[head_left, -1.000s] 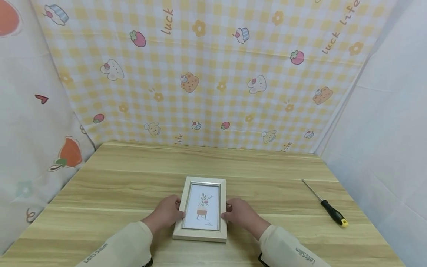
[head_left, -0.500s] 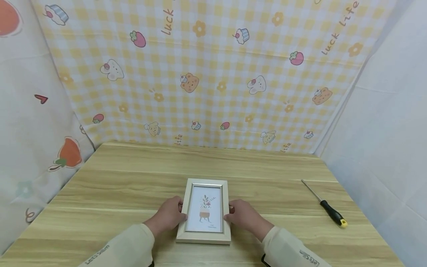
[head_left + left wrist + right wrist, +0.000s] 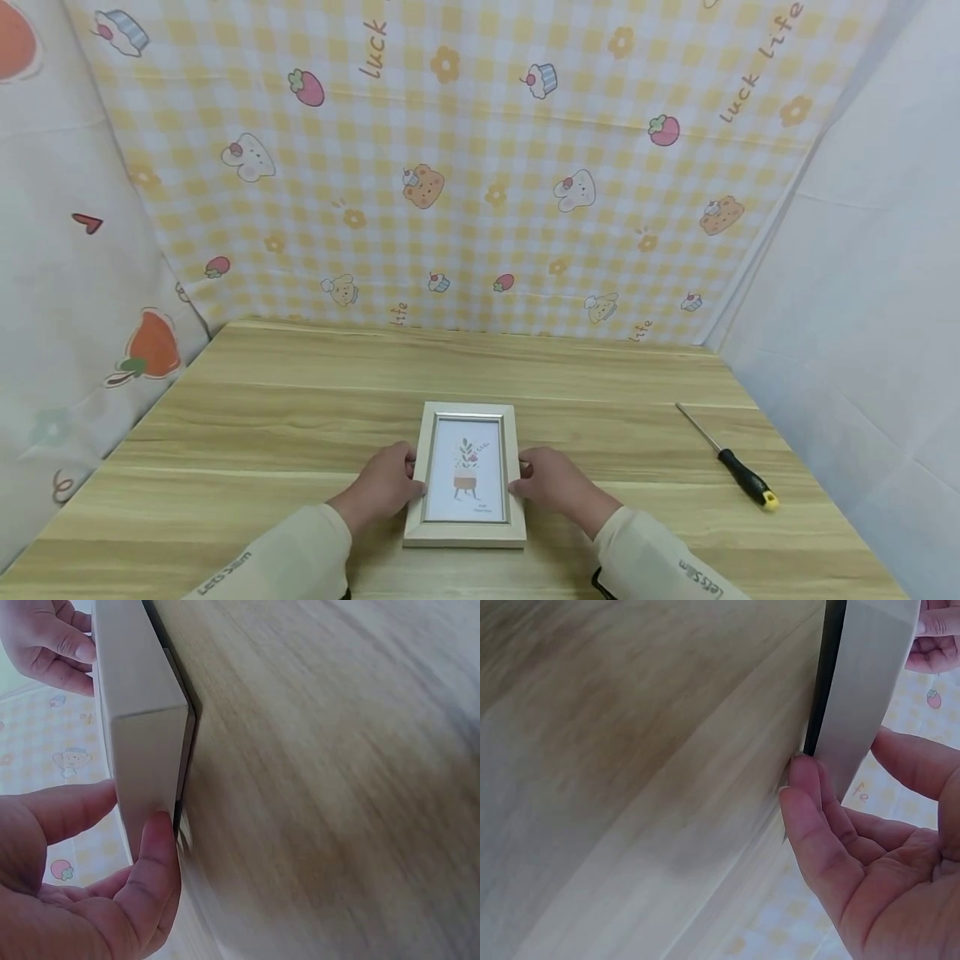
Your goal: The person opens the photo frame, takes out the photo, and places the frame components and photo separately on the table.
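Note:
A pale picture frame (image 3: 465, 533) with a silver inner edge lies face up near the front of the table, holding a print (image 3: 467, 475) of a plant in a legged pot. My left hand (image 3: 381, 486) grips its left side, thumb on the front edge and fingers against the side wall. On the opposite side my right hand (image 3: 558, 487) pinches the right edge in the same manner. Seen from the left wrist, the frame's side (image 3: 150, 750) stands close to the wood. In the right wrist view, fingertips (image 3: 804, 776) reach the dark lower edge of the frame.
A screwdriver (image 3: 742, 475) with a black and yellow handle lies at the right of the wooden table (image 3: 285, 417), its shaft angled toward the back left. A yellow checked cloth (image 3: 480, 167) hangs behind, and white cloths (image 3: 862, 333) flank both sides.
Both hands have shifted the picture frame slightly to the right and a little nearer, and it now sits straighter. The grip looks the same. The screwdriver stays where it was on the table.

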The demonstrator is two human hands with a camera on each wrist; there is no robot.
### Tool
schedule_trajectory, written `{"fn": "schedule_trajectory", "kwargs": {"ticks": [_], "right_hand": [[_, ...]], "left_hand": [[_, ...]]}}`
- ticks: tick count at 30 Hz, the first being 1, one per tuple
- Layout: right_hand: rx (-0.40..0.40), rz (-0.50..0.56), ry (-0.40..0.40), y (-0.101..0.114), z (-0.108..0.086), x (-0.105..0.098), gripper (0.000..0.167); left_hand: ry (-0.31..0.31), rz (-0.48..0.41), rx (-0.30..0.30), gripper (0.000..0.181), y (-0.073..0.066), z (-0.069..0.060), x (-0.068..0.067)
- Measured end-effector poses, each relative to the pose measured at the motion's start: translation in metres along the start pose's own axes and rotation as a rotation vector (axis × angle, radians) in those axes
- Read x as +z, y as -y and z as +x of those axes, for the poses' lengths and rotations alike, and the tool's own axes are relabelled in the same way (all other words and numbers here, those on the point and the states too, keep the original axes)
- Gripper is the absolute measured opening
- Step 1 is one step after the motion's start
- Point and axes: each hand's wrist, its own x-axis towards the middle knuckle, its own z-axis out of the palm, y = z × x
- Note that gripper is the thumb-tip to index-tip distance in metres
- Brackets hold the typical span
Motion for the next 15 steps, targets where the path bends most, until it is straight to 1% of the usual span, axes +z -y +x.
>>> {"fn": "schedule_trajectory", "kwargs": {"ticks": [4,5,6,7,11,13,14,15], "right_hand": [[0.019,0.005,-0.005,-0.002,-0.001,-0.003,0.019],[0.025,0.0,-0.01,-0.003,-0.002,-0.003,0.023],[0.031,-0.001,-0.015,-0.003,-0.003,-0.004,0.028],[0.031,-0.011,-0.022,-0.004,-0.004,-0.004,0.028],[0.029,0.011,-0.045,-0.007,-0.009,-0.003,0.043],[0.017,0.032,-0.048,-0.007,-0.011,-0.002,0.042],[0.011,0.045,-0.047,-0.007,-0.012,-0.001,0.045],[0.002,0.055,-0.042,-0.007,-0.012,-0.001,0.044]], "left_hand": [[0.006,-0.03,0.004,0.037,0.003,-0.001,-0.002],[0.009,-0.038,0.007,0.037,0.004,-0.002,-0.002],[0.011,-0.043,0.013,0.035,0.006,-0.002,-0.002],[0.012,-0.043,0.023,0.03,0.008,-0.003,-0.003],[0.015,-0.053,0.088,0.014,0.012,-0.006,-0.001],[0.017,-0.061,0.111,0.014,0.013,-0.007,0.0],[0.017,-0.069,0.115,0.015,0.013,-0.007,0.001],[0.018,-0.07,0.113,0.015,0.013,-0.008,0.001]]}}
